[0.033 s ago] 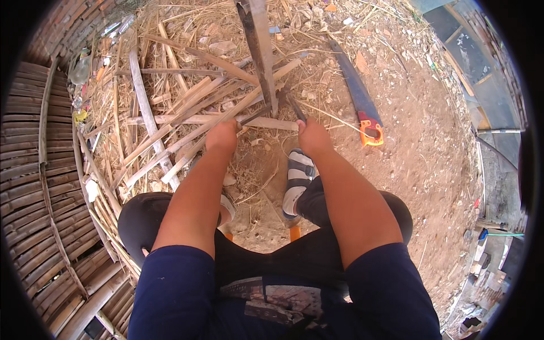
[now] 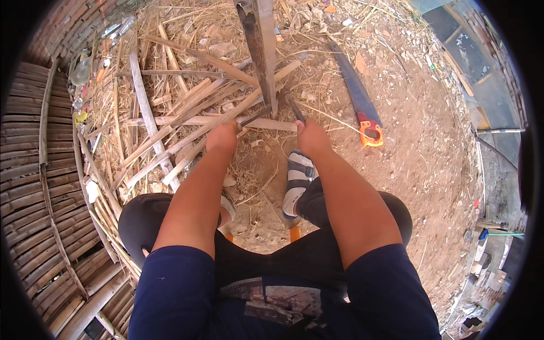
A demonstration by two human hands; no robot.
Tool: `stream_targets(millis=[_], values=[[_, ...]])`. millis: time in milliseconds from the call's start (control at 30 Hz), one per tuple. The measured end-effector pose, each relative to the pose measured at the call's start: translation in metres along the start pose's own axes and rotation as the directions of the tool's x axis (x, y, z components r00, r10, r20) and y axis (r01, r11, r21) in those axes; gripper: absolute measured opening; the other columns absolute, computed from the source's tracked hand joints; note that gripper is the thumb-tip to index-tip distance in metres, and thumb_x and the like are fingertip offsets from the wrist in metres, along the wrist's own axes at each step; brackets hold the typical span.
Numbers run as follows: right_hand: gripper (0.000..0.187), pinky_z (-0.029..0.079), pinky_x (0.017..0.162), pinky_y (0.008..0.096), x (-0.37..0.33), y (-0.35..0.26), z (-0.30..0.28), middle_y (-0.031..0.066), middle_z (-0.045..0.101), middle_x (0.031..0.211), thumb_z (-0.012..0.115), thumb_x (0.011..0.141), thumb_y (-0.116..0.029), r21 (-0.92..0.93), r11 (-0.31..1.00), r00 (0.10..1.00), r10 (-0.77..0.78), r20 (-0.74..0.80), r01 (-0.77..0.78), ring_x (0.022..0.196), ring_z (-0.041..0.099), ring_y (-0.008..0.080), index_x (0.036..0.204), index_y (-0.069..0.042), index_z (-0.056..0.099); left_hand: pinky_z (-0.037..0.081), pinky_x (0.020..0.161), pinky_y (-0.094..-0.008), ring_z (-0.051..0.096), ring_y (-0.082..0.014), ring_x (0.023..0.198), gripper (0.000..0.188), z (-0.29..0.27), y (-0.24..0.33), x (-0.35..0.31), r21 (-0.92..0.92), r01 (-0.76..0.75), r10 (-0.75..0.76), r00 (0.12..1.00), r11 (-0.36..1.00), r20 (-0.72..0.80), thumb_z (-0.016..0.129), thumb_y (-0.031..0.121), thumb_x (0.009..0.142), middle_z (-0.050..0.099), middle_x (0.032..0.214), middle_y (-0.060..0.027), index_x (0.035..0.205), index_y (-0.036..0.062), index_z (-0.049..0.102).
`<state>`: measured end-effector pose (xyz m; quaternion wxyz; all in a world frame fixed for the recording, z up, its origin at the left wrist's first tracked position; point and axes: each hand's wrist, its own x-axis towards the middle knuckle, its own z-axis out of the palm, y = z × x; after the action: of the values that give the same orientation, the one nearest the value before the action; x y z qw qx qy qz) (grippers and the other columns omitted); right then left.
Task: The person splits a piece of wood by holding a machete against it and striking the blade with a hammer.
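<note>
Centrally: left hand closed around a pale split bamboo strip; right hand gripping a dark blade handle. Strip uncut, splitting apparently just begun. Pile of bamboo slats upper left awaits; orange-handled saw idle upper right.

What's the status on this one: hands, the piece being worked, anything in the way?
Left hand and right hand both closed on a dark blade set against the upright bamboo slat. Split strips piled left. Handsaw lying right, apart.
</note>
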<state>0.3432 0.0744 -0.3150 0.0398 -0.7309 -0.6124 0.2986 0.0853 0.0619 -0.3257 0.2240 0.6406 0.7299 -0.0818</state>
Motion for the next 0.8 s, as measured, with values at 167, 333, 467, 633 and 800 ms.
stream_targets(millis=[167,333,467,633,800], values=[[0.048,0.051,0.092,0.0555,0.005,-0.024,-0.031,0.0307,0.068,0.109,0.044,0.105,-0.042,0.185,0.983,0.993,0.01,-0.118,0.012,0.106,0.066,0.048,0.117,0.003,0.058,0.055,0.086,-0.047,0.071,-0.0358,0.101,0.021,-0.003,0.001,-0.006,0.016,0.043,-0.043,0.999,0.999,-0.009,0.054,0.009,0.096,0.073,0.105,-0.0182,0.114,0.011,0.064],[0.047,0.052,0.091,0.0549,-0.002,-0.027,-0.032,0.0308,0.068,0.106,0.045,0.106,-0.041,0.186,0.981,0.987,-0.024,-0.159,0.054,0.105,0.066,0.0474,0.118,0.003,0.057,0.055,0.086,-0.0475,0.071,-0.0364,0.102,0.022,0.008,-0.005,-0.002,0.027,0.075,-0.075,0.997,0.997,-0.01,0.051,0.009,0.097,0.073,0.105,-0.0183,0.115,0.0115,0.063],[0.048,0.052,0.089,0.0558,0.002,-0.003,0.009,0.0305,0.069,0.103,0.044,0.106,-0.041,0.04,0.999,1.0,-0.014,0.001,0.014,0.102,0.066,0.0481,0.119,0.003,0.058,0.056,0.084,-0.0491,0.071,-0.0371,0.1,0.019,0.011,-0.006,0.004,0.051,0.034,-0.033,0.999,0.998,-0.01,0.052,0.014,0.099,0.073,0.104,-0.0195,0.115,0.0086,0.061],[0.047,0.052,0.088,0.0564,0.012,-0.022,-0.019,0.0299,0.069,0.103,0.044,0.106,-0.041,0.167,0.986,0.995,-0.003,-0.099,0.019,0.102,0.066,0.0485,0.118,0.002,0.058,0.056,0.084,-0.0491,0.071,-0.0371,0.101,0.019,0.016,-0.002,0.005,0.027,0.052,-0.052,0.999,0.998,0.012,0.052,0.015,0.1,0.073,0.105,-0.0189,0.116,0.0089,0.061],[0.048,0.05,0.083,0.0571,0.005,-0.028,-0.024,0.0319,0.067,0.094,0.043,0.107,-0.04,0.307,0.947,0.948,0.007,-0.318,0.096,0.094,0.066,0.0494,0.104,0.004,0.061,0.057,0.087,-0.0463,0.071,-0.0353,0.105,0.022,0.005,0.008,0.0,-0.002,0.07,-0.07,0.996,0.998,0.046,0.054,0.01,0.098,0.073,0.11,-0.0168,0.118,0.0116,0.063]])
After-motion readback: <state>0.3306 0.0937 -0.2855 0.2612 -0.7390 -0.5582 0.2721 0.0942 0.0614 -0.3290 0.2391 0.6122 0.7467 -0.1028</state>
